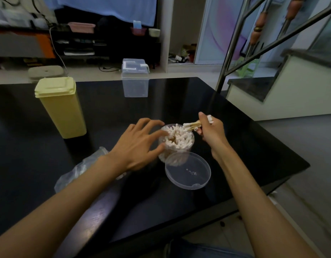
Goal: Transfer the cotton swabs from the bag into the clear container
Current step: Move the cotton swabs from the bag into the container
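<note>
Both hands work at the clear container (176, 146) on the black table (226, 112). Spread and relaxed, the left hand (137, 144) touches its rim with the fingertips; the right hand (212, 130) grips a bundle of cotton swabs (193, 125) above the swab-filled opening. Its clear lid (188, 171) lies just beside, the plastic bag (81, 169) under the left forearm. A yellow canister (60, 107) and a lidded clear box (135, 79) stand farther back.
</note>
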